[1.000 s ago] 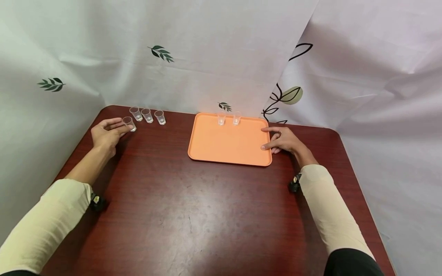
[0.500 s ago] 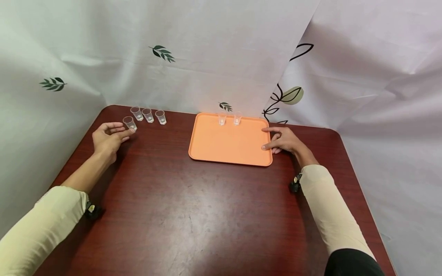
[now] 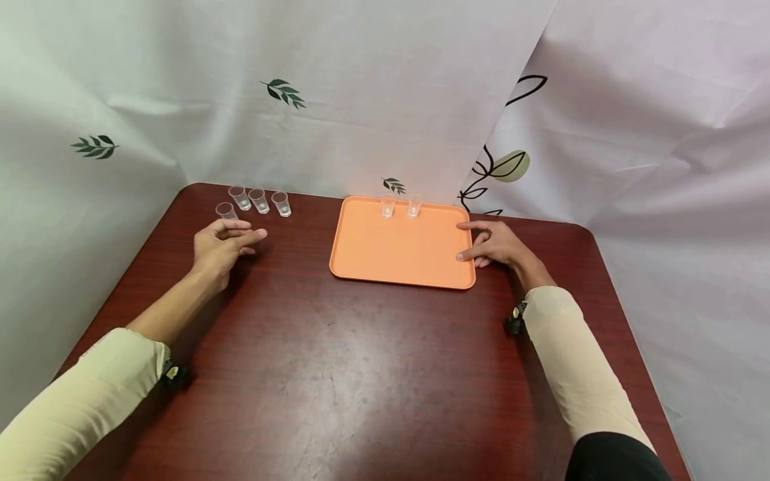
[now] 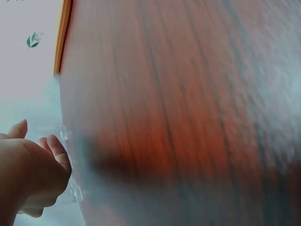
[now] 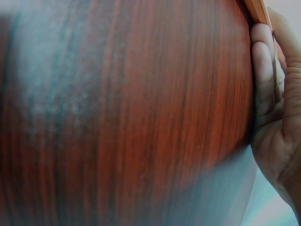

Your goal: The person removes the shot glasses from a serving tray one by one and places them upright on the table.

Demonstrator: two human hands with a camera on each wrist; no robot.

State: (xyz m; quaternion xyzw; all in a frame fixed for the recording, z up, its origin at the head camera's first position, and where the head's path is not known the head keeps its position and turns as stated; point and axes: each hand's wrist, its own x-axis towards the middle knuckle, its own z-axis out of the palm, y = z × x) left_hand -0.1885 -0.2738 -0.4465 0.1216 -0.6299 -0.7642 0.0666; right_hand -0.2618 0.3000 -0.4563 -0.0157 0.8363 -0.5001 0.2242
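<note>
My left hand point(image 3: 219, 252) hovers over the table's left side with its fingers loosely extended and nothing between them. Just beyond its fingers stands a clear shot glass point(image 3: 226, 210), its lower part hidden by the hand. Behind that one, a row holds three more: a left shot glass point(image 3: 240, 198), a middle shot glass point(image 3: 259, 201) and a right shot glass point(image 3: 281, 204). My right hand point(image 3: 494, 244) grips the right edge of an orange tray point(image 3: 397, 250), thumb and index finger over the rim, other fingers point(image 5: 264, 70) below it.
Two clear shot glasses stand along the tray's far edge, a left one point(image 3: 388, 207) and a right one point(image 3: 414, 206). The dark red wooden table point(image 3: 337, 374) meets a pale leaf-printed cloth wall point(image 3: 361, 87) at the back and sides.
My left hand has let go of the front left shot glass, which stays standing, and has drawn away to the right and toward me. The right hand and tray keep still.
</note>
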